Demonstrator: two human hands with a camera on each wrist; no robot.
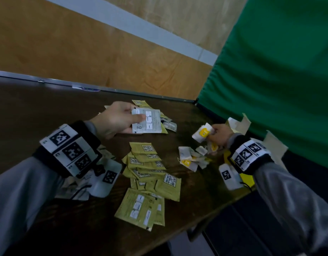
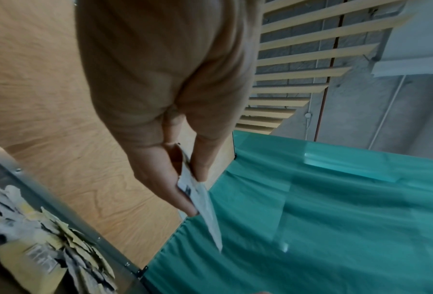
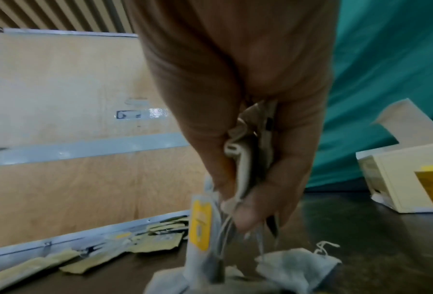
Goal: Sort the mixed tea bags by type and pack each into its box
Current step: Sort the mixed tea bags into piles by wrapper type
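Right now the left hand (image 1: 116,120), at centre frame, pinches a small stack of white sachets (image 1: 147,121) between thumb and fingers. Right of centre, the right hand (image 1: 220,134) clutches a bunch of loose tea bags with yellow tags (image 1: 202,134). Olive sachets (image 1: 148,174) lie spread on the bench (image 1: 48,108); an open box (image 3: 396,179) waits at right. Dangling strings could snag and scatter bags.

Bare table (image 1: 48,111) left; sachets (image 1: 150,169) crowd the middle.
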